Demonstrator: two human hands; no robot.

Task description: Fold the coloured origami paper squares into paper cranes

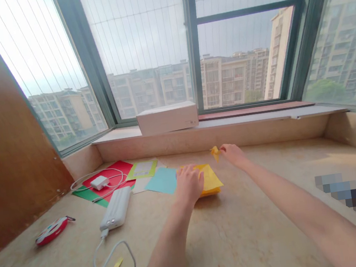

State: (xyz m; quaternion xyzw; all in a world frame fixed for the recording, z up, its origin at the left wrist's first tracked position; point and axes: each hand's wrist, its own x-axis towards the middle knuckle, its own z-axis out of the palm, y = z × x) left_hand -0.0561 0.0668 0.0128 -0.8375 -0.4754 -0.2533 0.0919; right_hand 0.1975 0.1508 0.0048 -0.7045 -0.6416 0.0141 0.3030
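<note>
Head view: right hand [234,154] pinches creased yellow paper [215,153]; open left hand [189,184] covers flat yellow sheets [210,178].

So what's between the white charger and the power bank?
In the head view, a white cable and a sheet of red paper lie between the white charger and the power bank.

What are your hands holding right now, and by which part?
The right hand pinches a small folded yellow paper piece by its edge nearest the fingertips. The left hand rests on yellow paper sheets, with no clear grip.
</note>
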